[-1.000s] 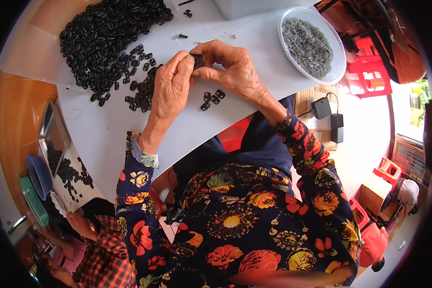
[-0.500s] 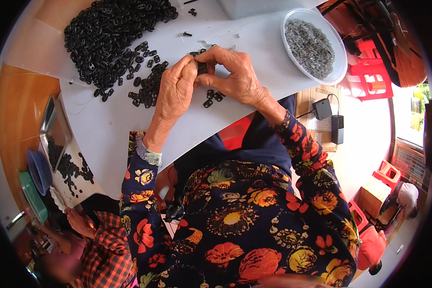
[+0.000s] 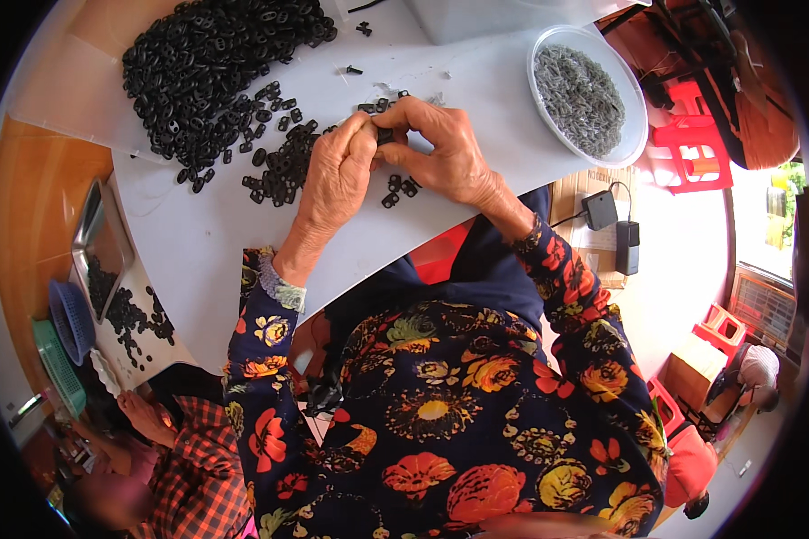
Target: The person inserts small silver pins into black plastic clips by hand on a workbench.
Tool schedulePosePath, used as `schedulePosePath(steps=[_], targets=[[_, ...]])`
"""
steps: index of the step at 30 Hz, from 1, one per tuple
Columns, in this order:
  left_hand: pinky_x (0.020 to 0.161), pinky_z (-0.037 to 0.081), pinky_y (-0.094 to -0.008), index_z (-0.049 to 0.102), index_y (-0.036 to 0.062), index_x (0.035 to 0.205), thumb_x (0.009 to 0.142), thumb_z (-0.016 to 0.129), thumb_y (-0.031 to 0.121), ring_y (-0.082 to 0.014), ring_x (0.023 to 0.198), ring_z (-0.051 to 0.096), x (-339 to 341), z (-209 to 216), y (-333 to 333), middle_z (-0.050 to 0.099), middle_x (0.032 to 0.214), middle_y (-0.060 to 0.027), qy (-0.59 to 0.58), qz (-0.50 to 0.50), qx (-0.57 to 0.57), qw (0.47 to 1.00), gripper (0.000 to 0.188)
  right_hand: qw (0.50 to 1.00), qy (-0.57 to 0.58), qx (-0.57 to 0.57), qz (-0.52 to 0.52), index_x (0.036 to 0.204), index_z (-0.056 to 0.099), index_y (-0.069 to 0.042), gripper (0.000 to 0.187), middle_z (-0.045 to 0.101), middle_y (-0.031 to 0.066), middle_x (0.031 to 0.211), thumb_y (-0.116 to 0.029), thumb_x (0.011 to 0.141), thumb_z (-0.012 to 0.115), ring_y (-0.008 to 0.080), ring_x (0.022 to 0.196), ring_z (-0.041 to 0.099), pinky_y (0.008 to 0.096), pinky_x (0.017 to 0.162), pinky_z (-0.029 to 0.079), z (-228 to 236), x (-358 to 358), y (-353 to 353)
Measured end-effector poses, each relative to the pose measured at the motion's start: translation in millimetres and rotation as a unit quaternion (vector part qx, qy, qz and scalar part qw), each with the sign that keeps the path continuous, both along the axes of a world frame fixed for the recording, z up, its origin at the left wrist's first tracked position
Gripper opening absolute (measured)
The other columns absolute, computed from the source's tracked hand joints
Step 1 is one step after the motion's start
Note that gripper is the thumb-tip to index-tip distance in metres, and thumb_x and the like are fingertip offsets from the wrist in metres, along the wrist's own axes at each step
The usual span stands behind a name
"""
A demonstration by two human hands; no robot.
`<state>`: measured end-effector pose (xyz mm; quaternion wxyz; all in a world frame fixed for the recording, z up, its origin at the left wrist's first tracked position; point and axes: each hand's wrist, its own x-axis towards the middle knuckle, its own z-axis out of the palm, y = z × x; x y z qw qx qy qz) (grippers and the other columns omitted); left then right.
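Both hands have barely shifted, staying together over the white table. Left hand and right hand pinch a small black plastic piece between their fingers, beside the heap of black pieces.

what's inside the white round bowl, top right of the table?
The white bowl holds a heap of small grey parts, filling most of it. Their exact shape is too small to tell, and the heap hides the bowl's bottom. Neither hand touches it.
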<state>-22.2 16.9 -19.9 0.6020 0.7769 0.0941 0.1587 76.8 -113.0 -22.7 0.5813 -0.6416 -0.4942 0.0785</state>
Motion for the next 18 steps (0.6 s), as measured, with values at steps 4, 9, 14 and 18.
schedulePosePath(steps=[4,9,14,18], targets=[[0.052,0.034,-0.0289,0.044,-0.0007,0.081,0.094,0.044,0.016,-0.0101,0.058,0.032,0,2,-2,0.037,0.061,-0.0041,-0.002,-0.005,-0.018,1.0,0.021,1.0,0.004,0.005,-0.008,0.092,0.058,0.0,0.022,0.061,0.01,0.072,-0.001,0.073,0.07,0.0205,0.063,0.061,0.0309,0.059,0.049,0,-1,0],[0.052,0.034,-0.0285,0.044,-0.0006,0.081,0.095,0.044,0.018,-0.01,0.058,0.032,2,6,1,0.037,0.061,-0.0038,-0.036,-0.019,-0.007,0.999,0.023,1.0,-0.003,0.017,-0.01,0.092,0.059,0.0,0.022,0.063,0.0094,0.072,-0.002,0.073,0.071,0.02,0.064,0.062,0.0298,0.061,0.05,1,1,1],[0.052,0.034,-0.0284,0.045,0.0,0.081,0.099,0.045,0.025,-0.0107,0.058,0.033,2,4,9,0.037,0.06,-0.0032,-0.009,-0.03,0.037,0.999,0.03,1.0,0.0,0.022,-0.012,0.09,0.061,0.0,0.026,0.063,0.0074,0.071,-0.004,0.07,0.076,0.0174,0.063,0.062,0.0291,0.06,0.05,-3,3,3],[0.052,0.034,-0.0285,0.045,-0.0001,0.082,0.099,0.044,0.026,-0.0112,0.058,0.033,1,2,6,0.037,0.06,-0.0025,-0.015,-0.027,0.016,0.999,0.031,1.0,-0.011,0.023,-0.012,0.089,0.061,0.0,0.024,0.064,0.0068,0.07,-0.003,0.071,0.076,0.0154,0.064,0.063,0.0282,0.061,0.05,-1,1,4]])
